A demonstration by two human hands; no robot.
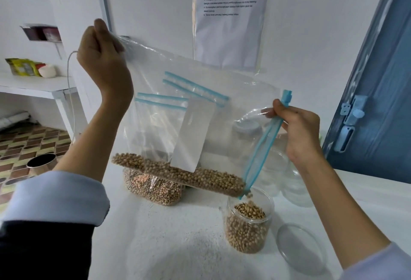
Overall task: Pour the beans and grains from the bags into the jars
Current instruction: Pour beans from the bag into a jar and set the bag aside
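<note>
Soybeans running from bag corner into jar

Left hand (pixel 101 57), upper left of frame, pinches the clear zip bag (pixel 178 110) by its closed bottom corner, held high so the beans (pixel 178 174) slide downhill. Right hand (pixel 295 128), centre right, pinches the blue zip strip (pixel 262 146) near its top, likely to keep the mouth narrow. The lowest corner hangs just over the open jar (pixel 246 224), lower centre, already mostly full; a few beans are dropping in. Lid (pixel 300 248) lies beside it on the white table (pixel 166 246). More bags (pixel 153 187) sit behind, empty jars (pixel 287 175) at right
</note>
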